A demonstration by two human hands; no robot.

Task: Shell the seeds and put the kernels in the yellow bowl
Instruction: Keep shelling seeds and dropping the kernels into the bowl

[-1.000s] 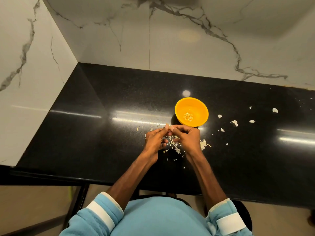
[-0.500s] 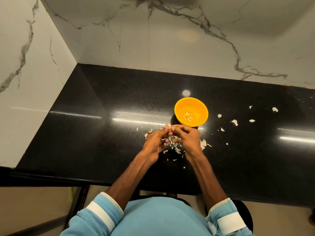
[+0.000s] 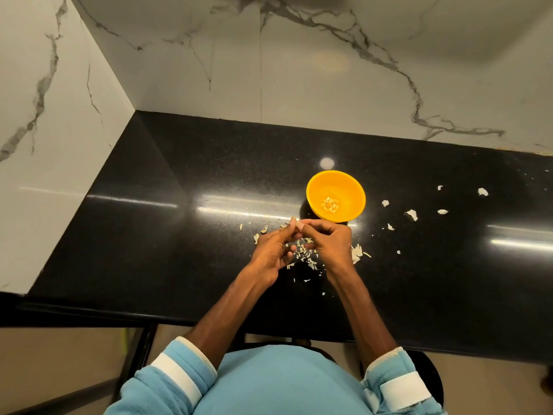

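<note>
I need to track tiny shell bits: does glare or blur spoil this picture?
Head view: glare streaks cross the counter left of the yellow bowl and far right, a round spot behind the bowl; shell bits look sharp, but the pinched seed is too small to resolve.

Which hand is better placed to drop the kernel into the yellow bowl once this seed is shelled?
Right. The right hand lies just this side of the bowl, close to its near rim; the left hand is off to the bowl's left. Both pinch what is likely the seed.
</note>
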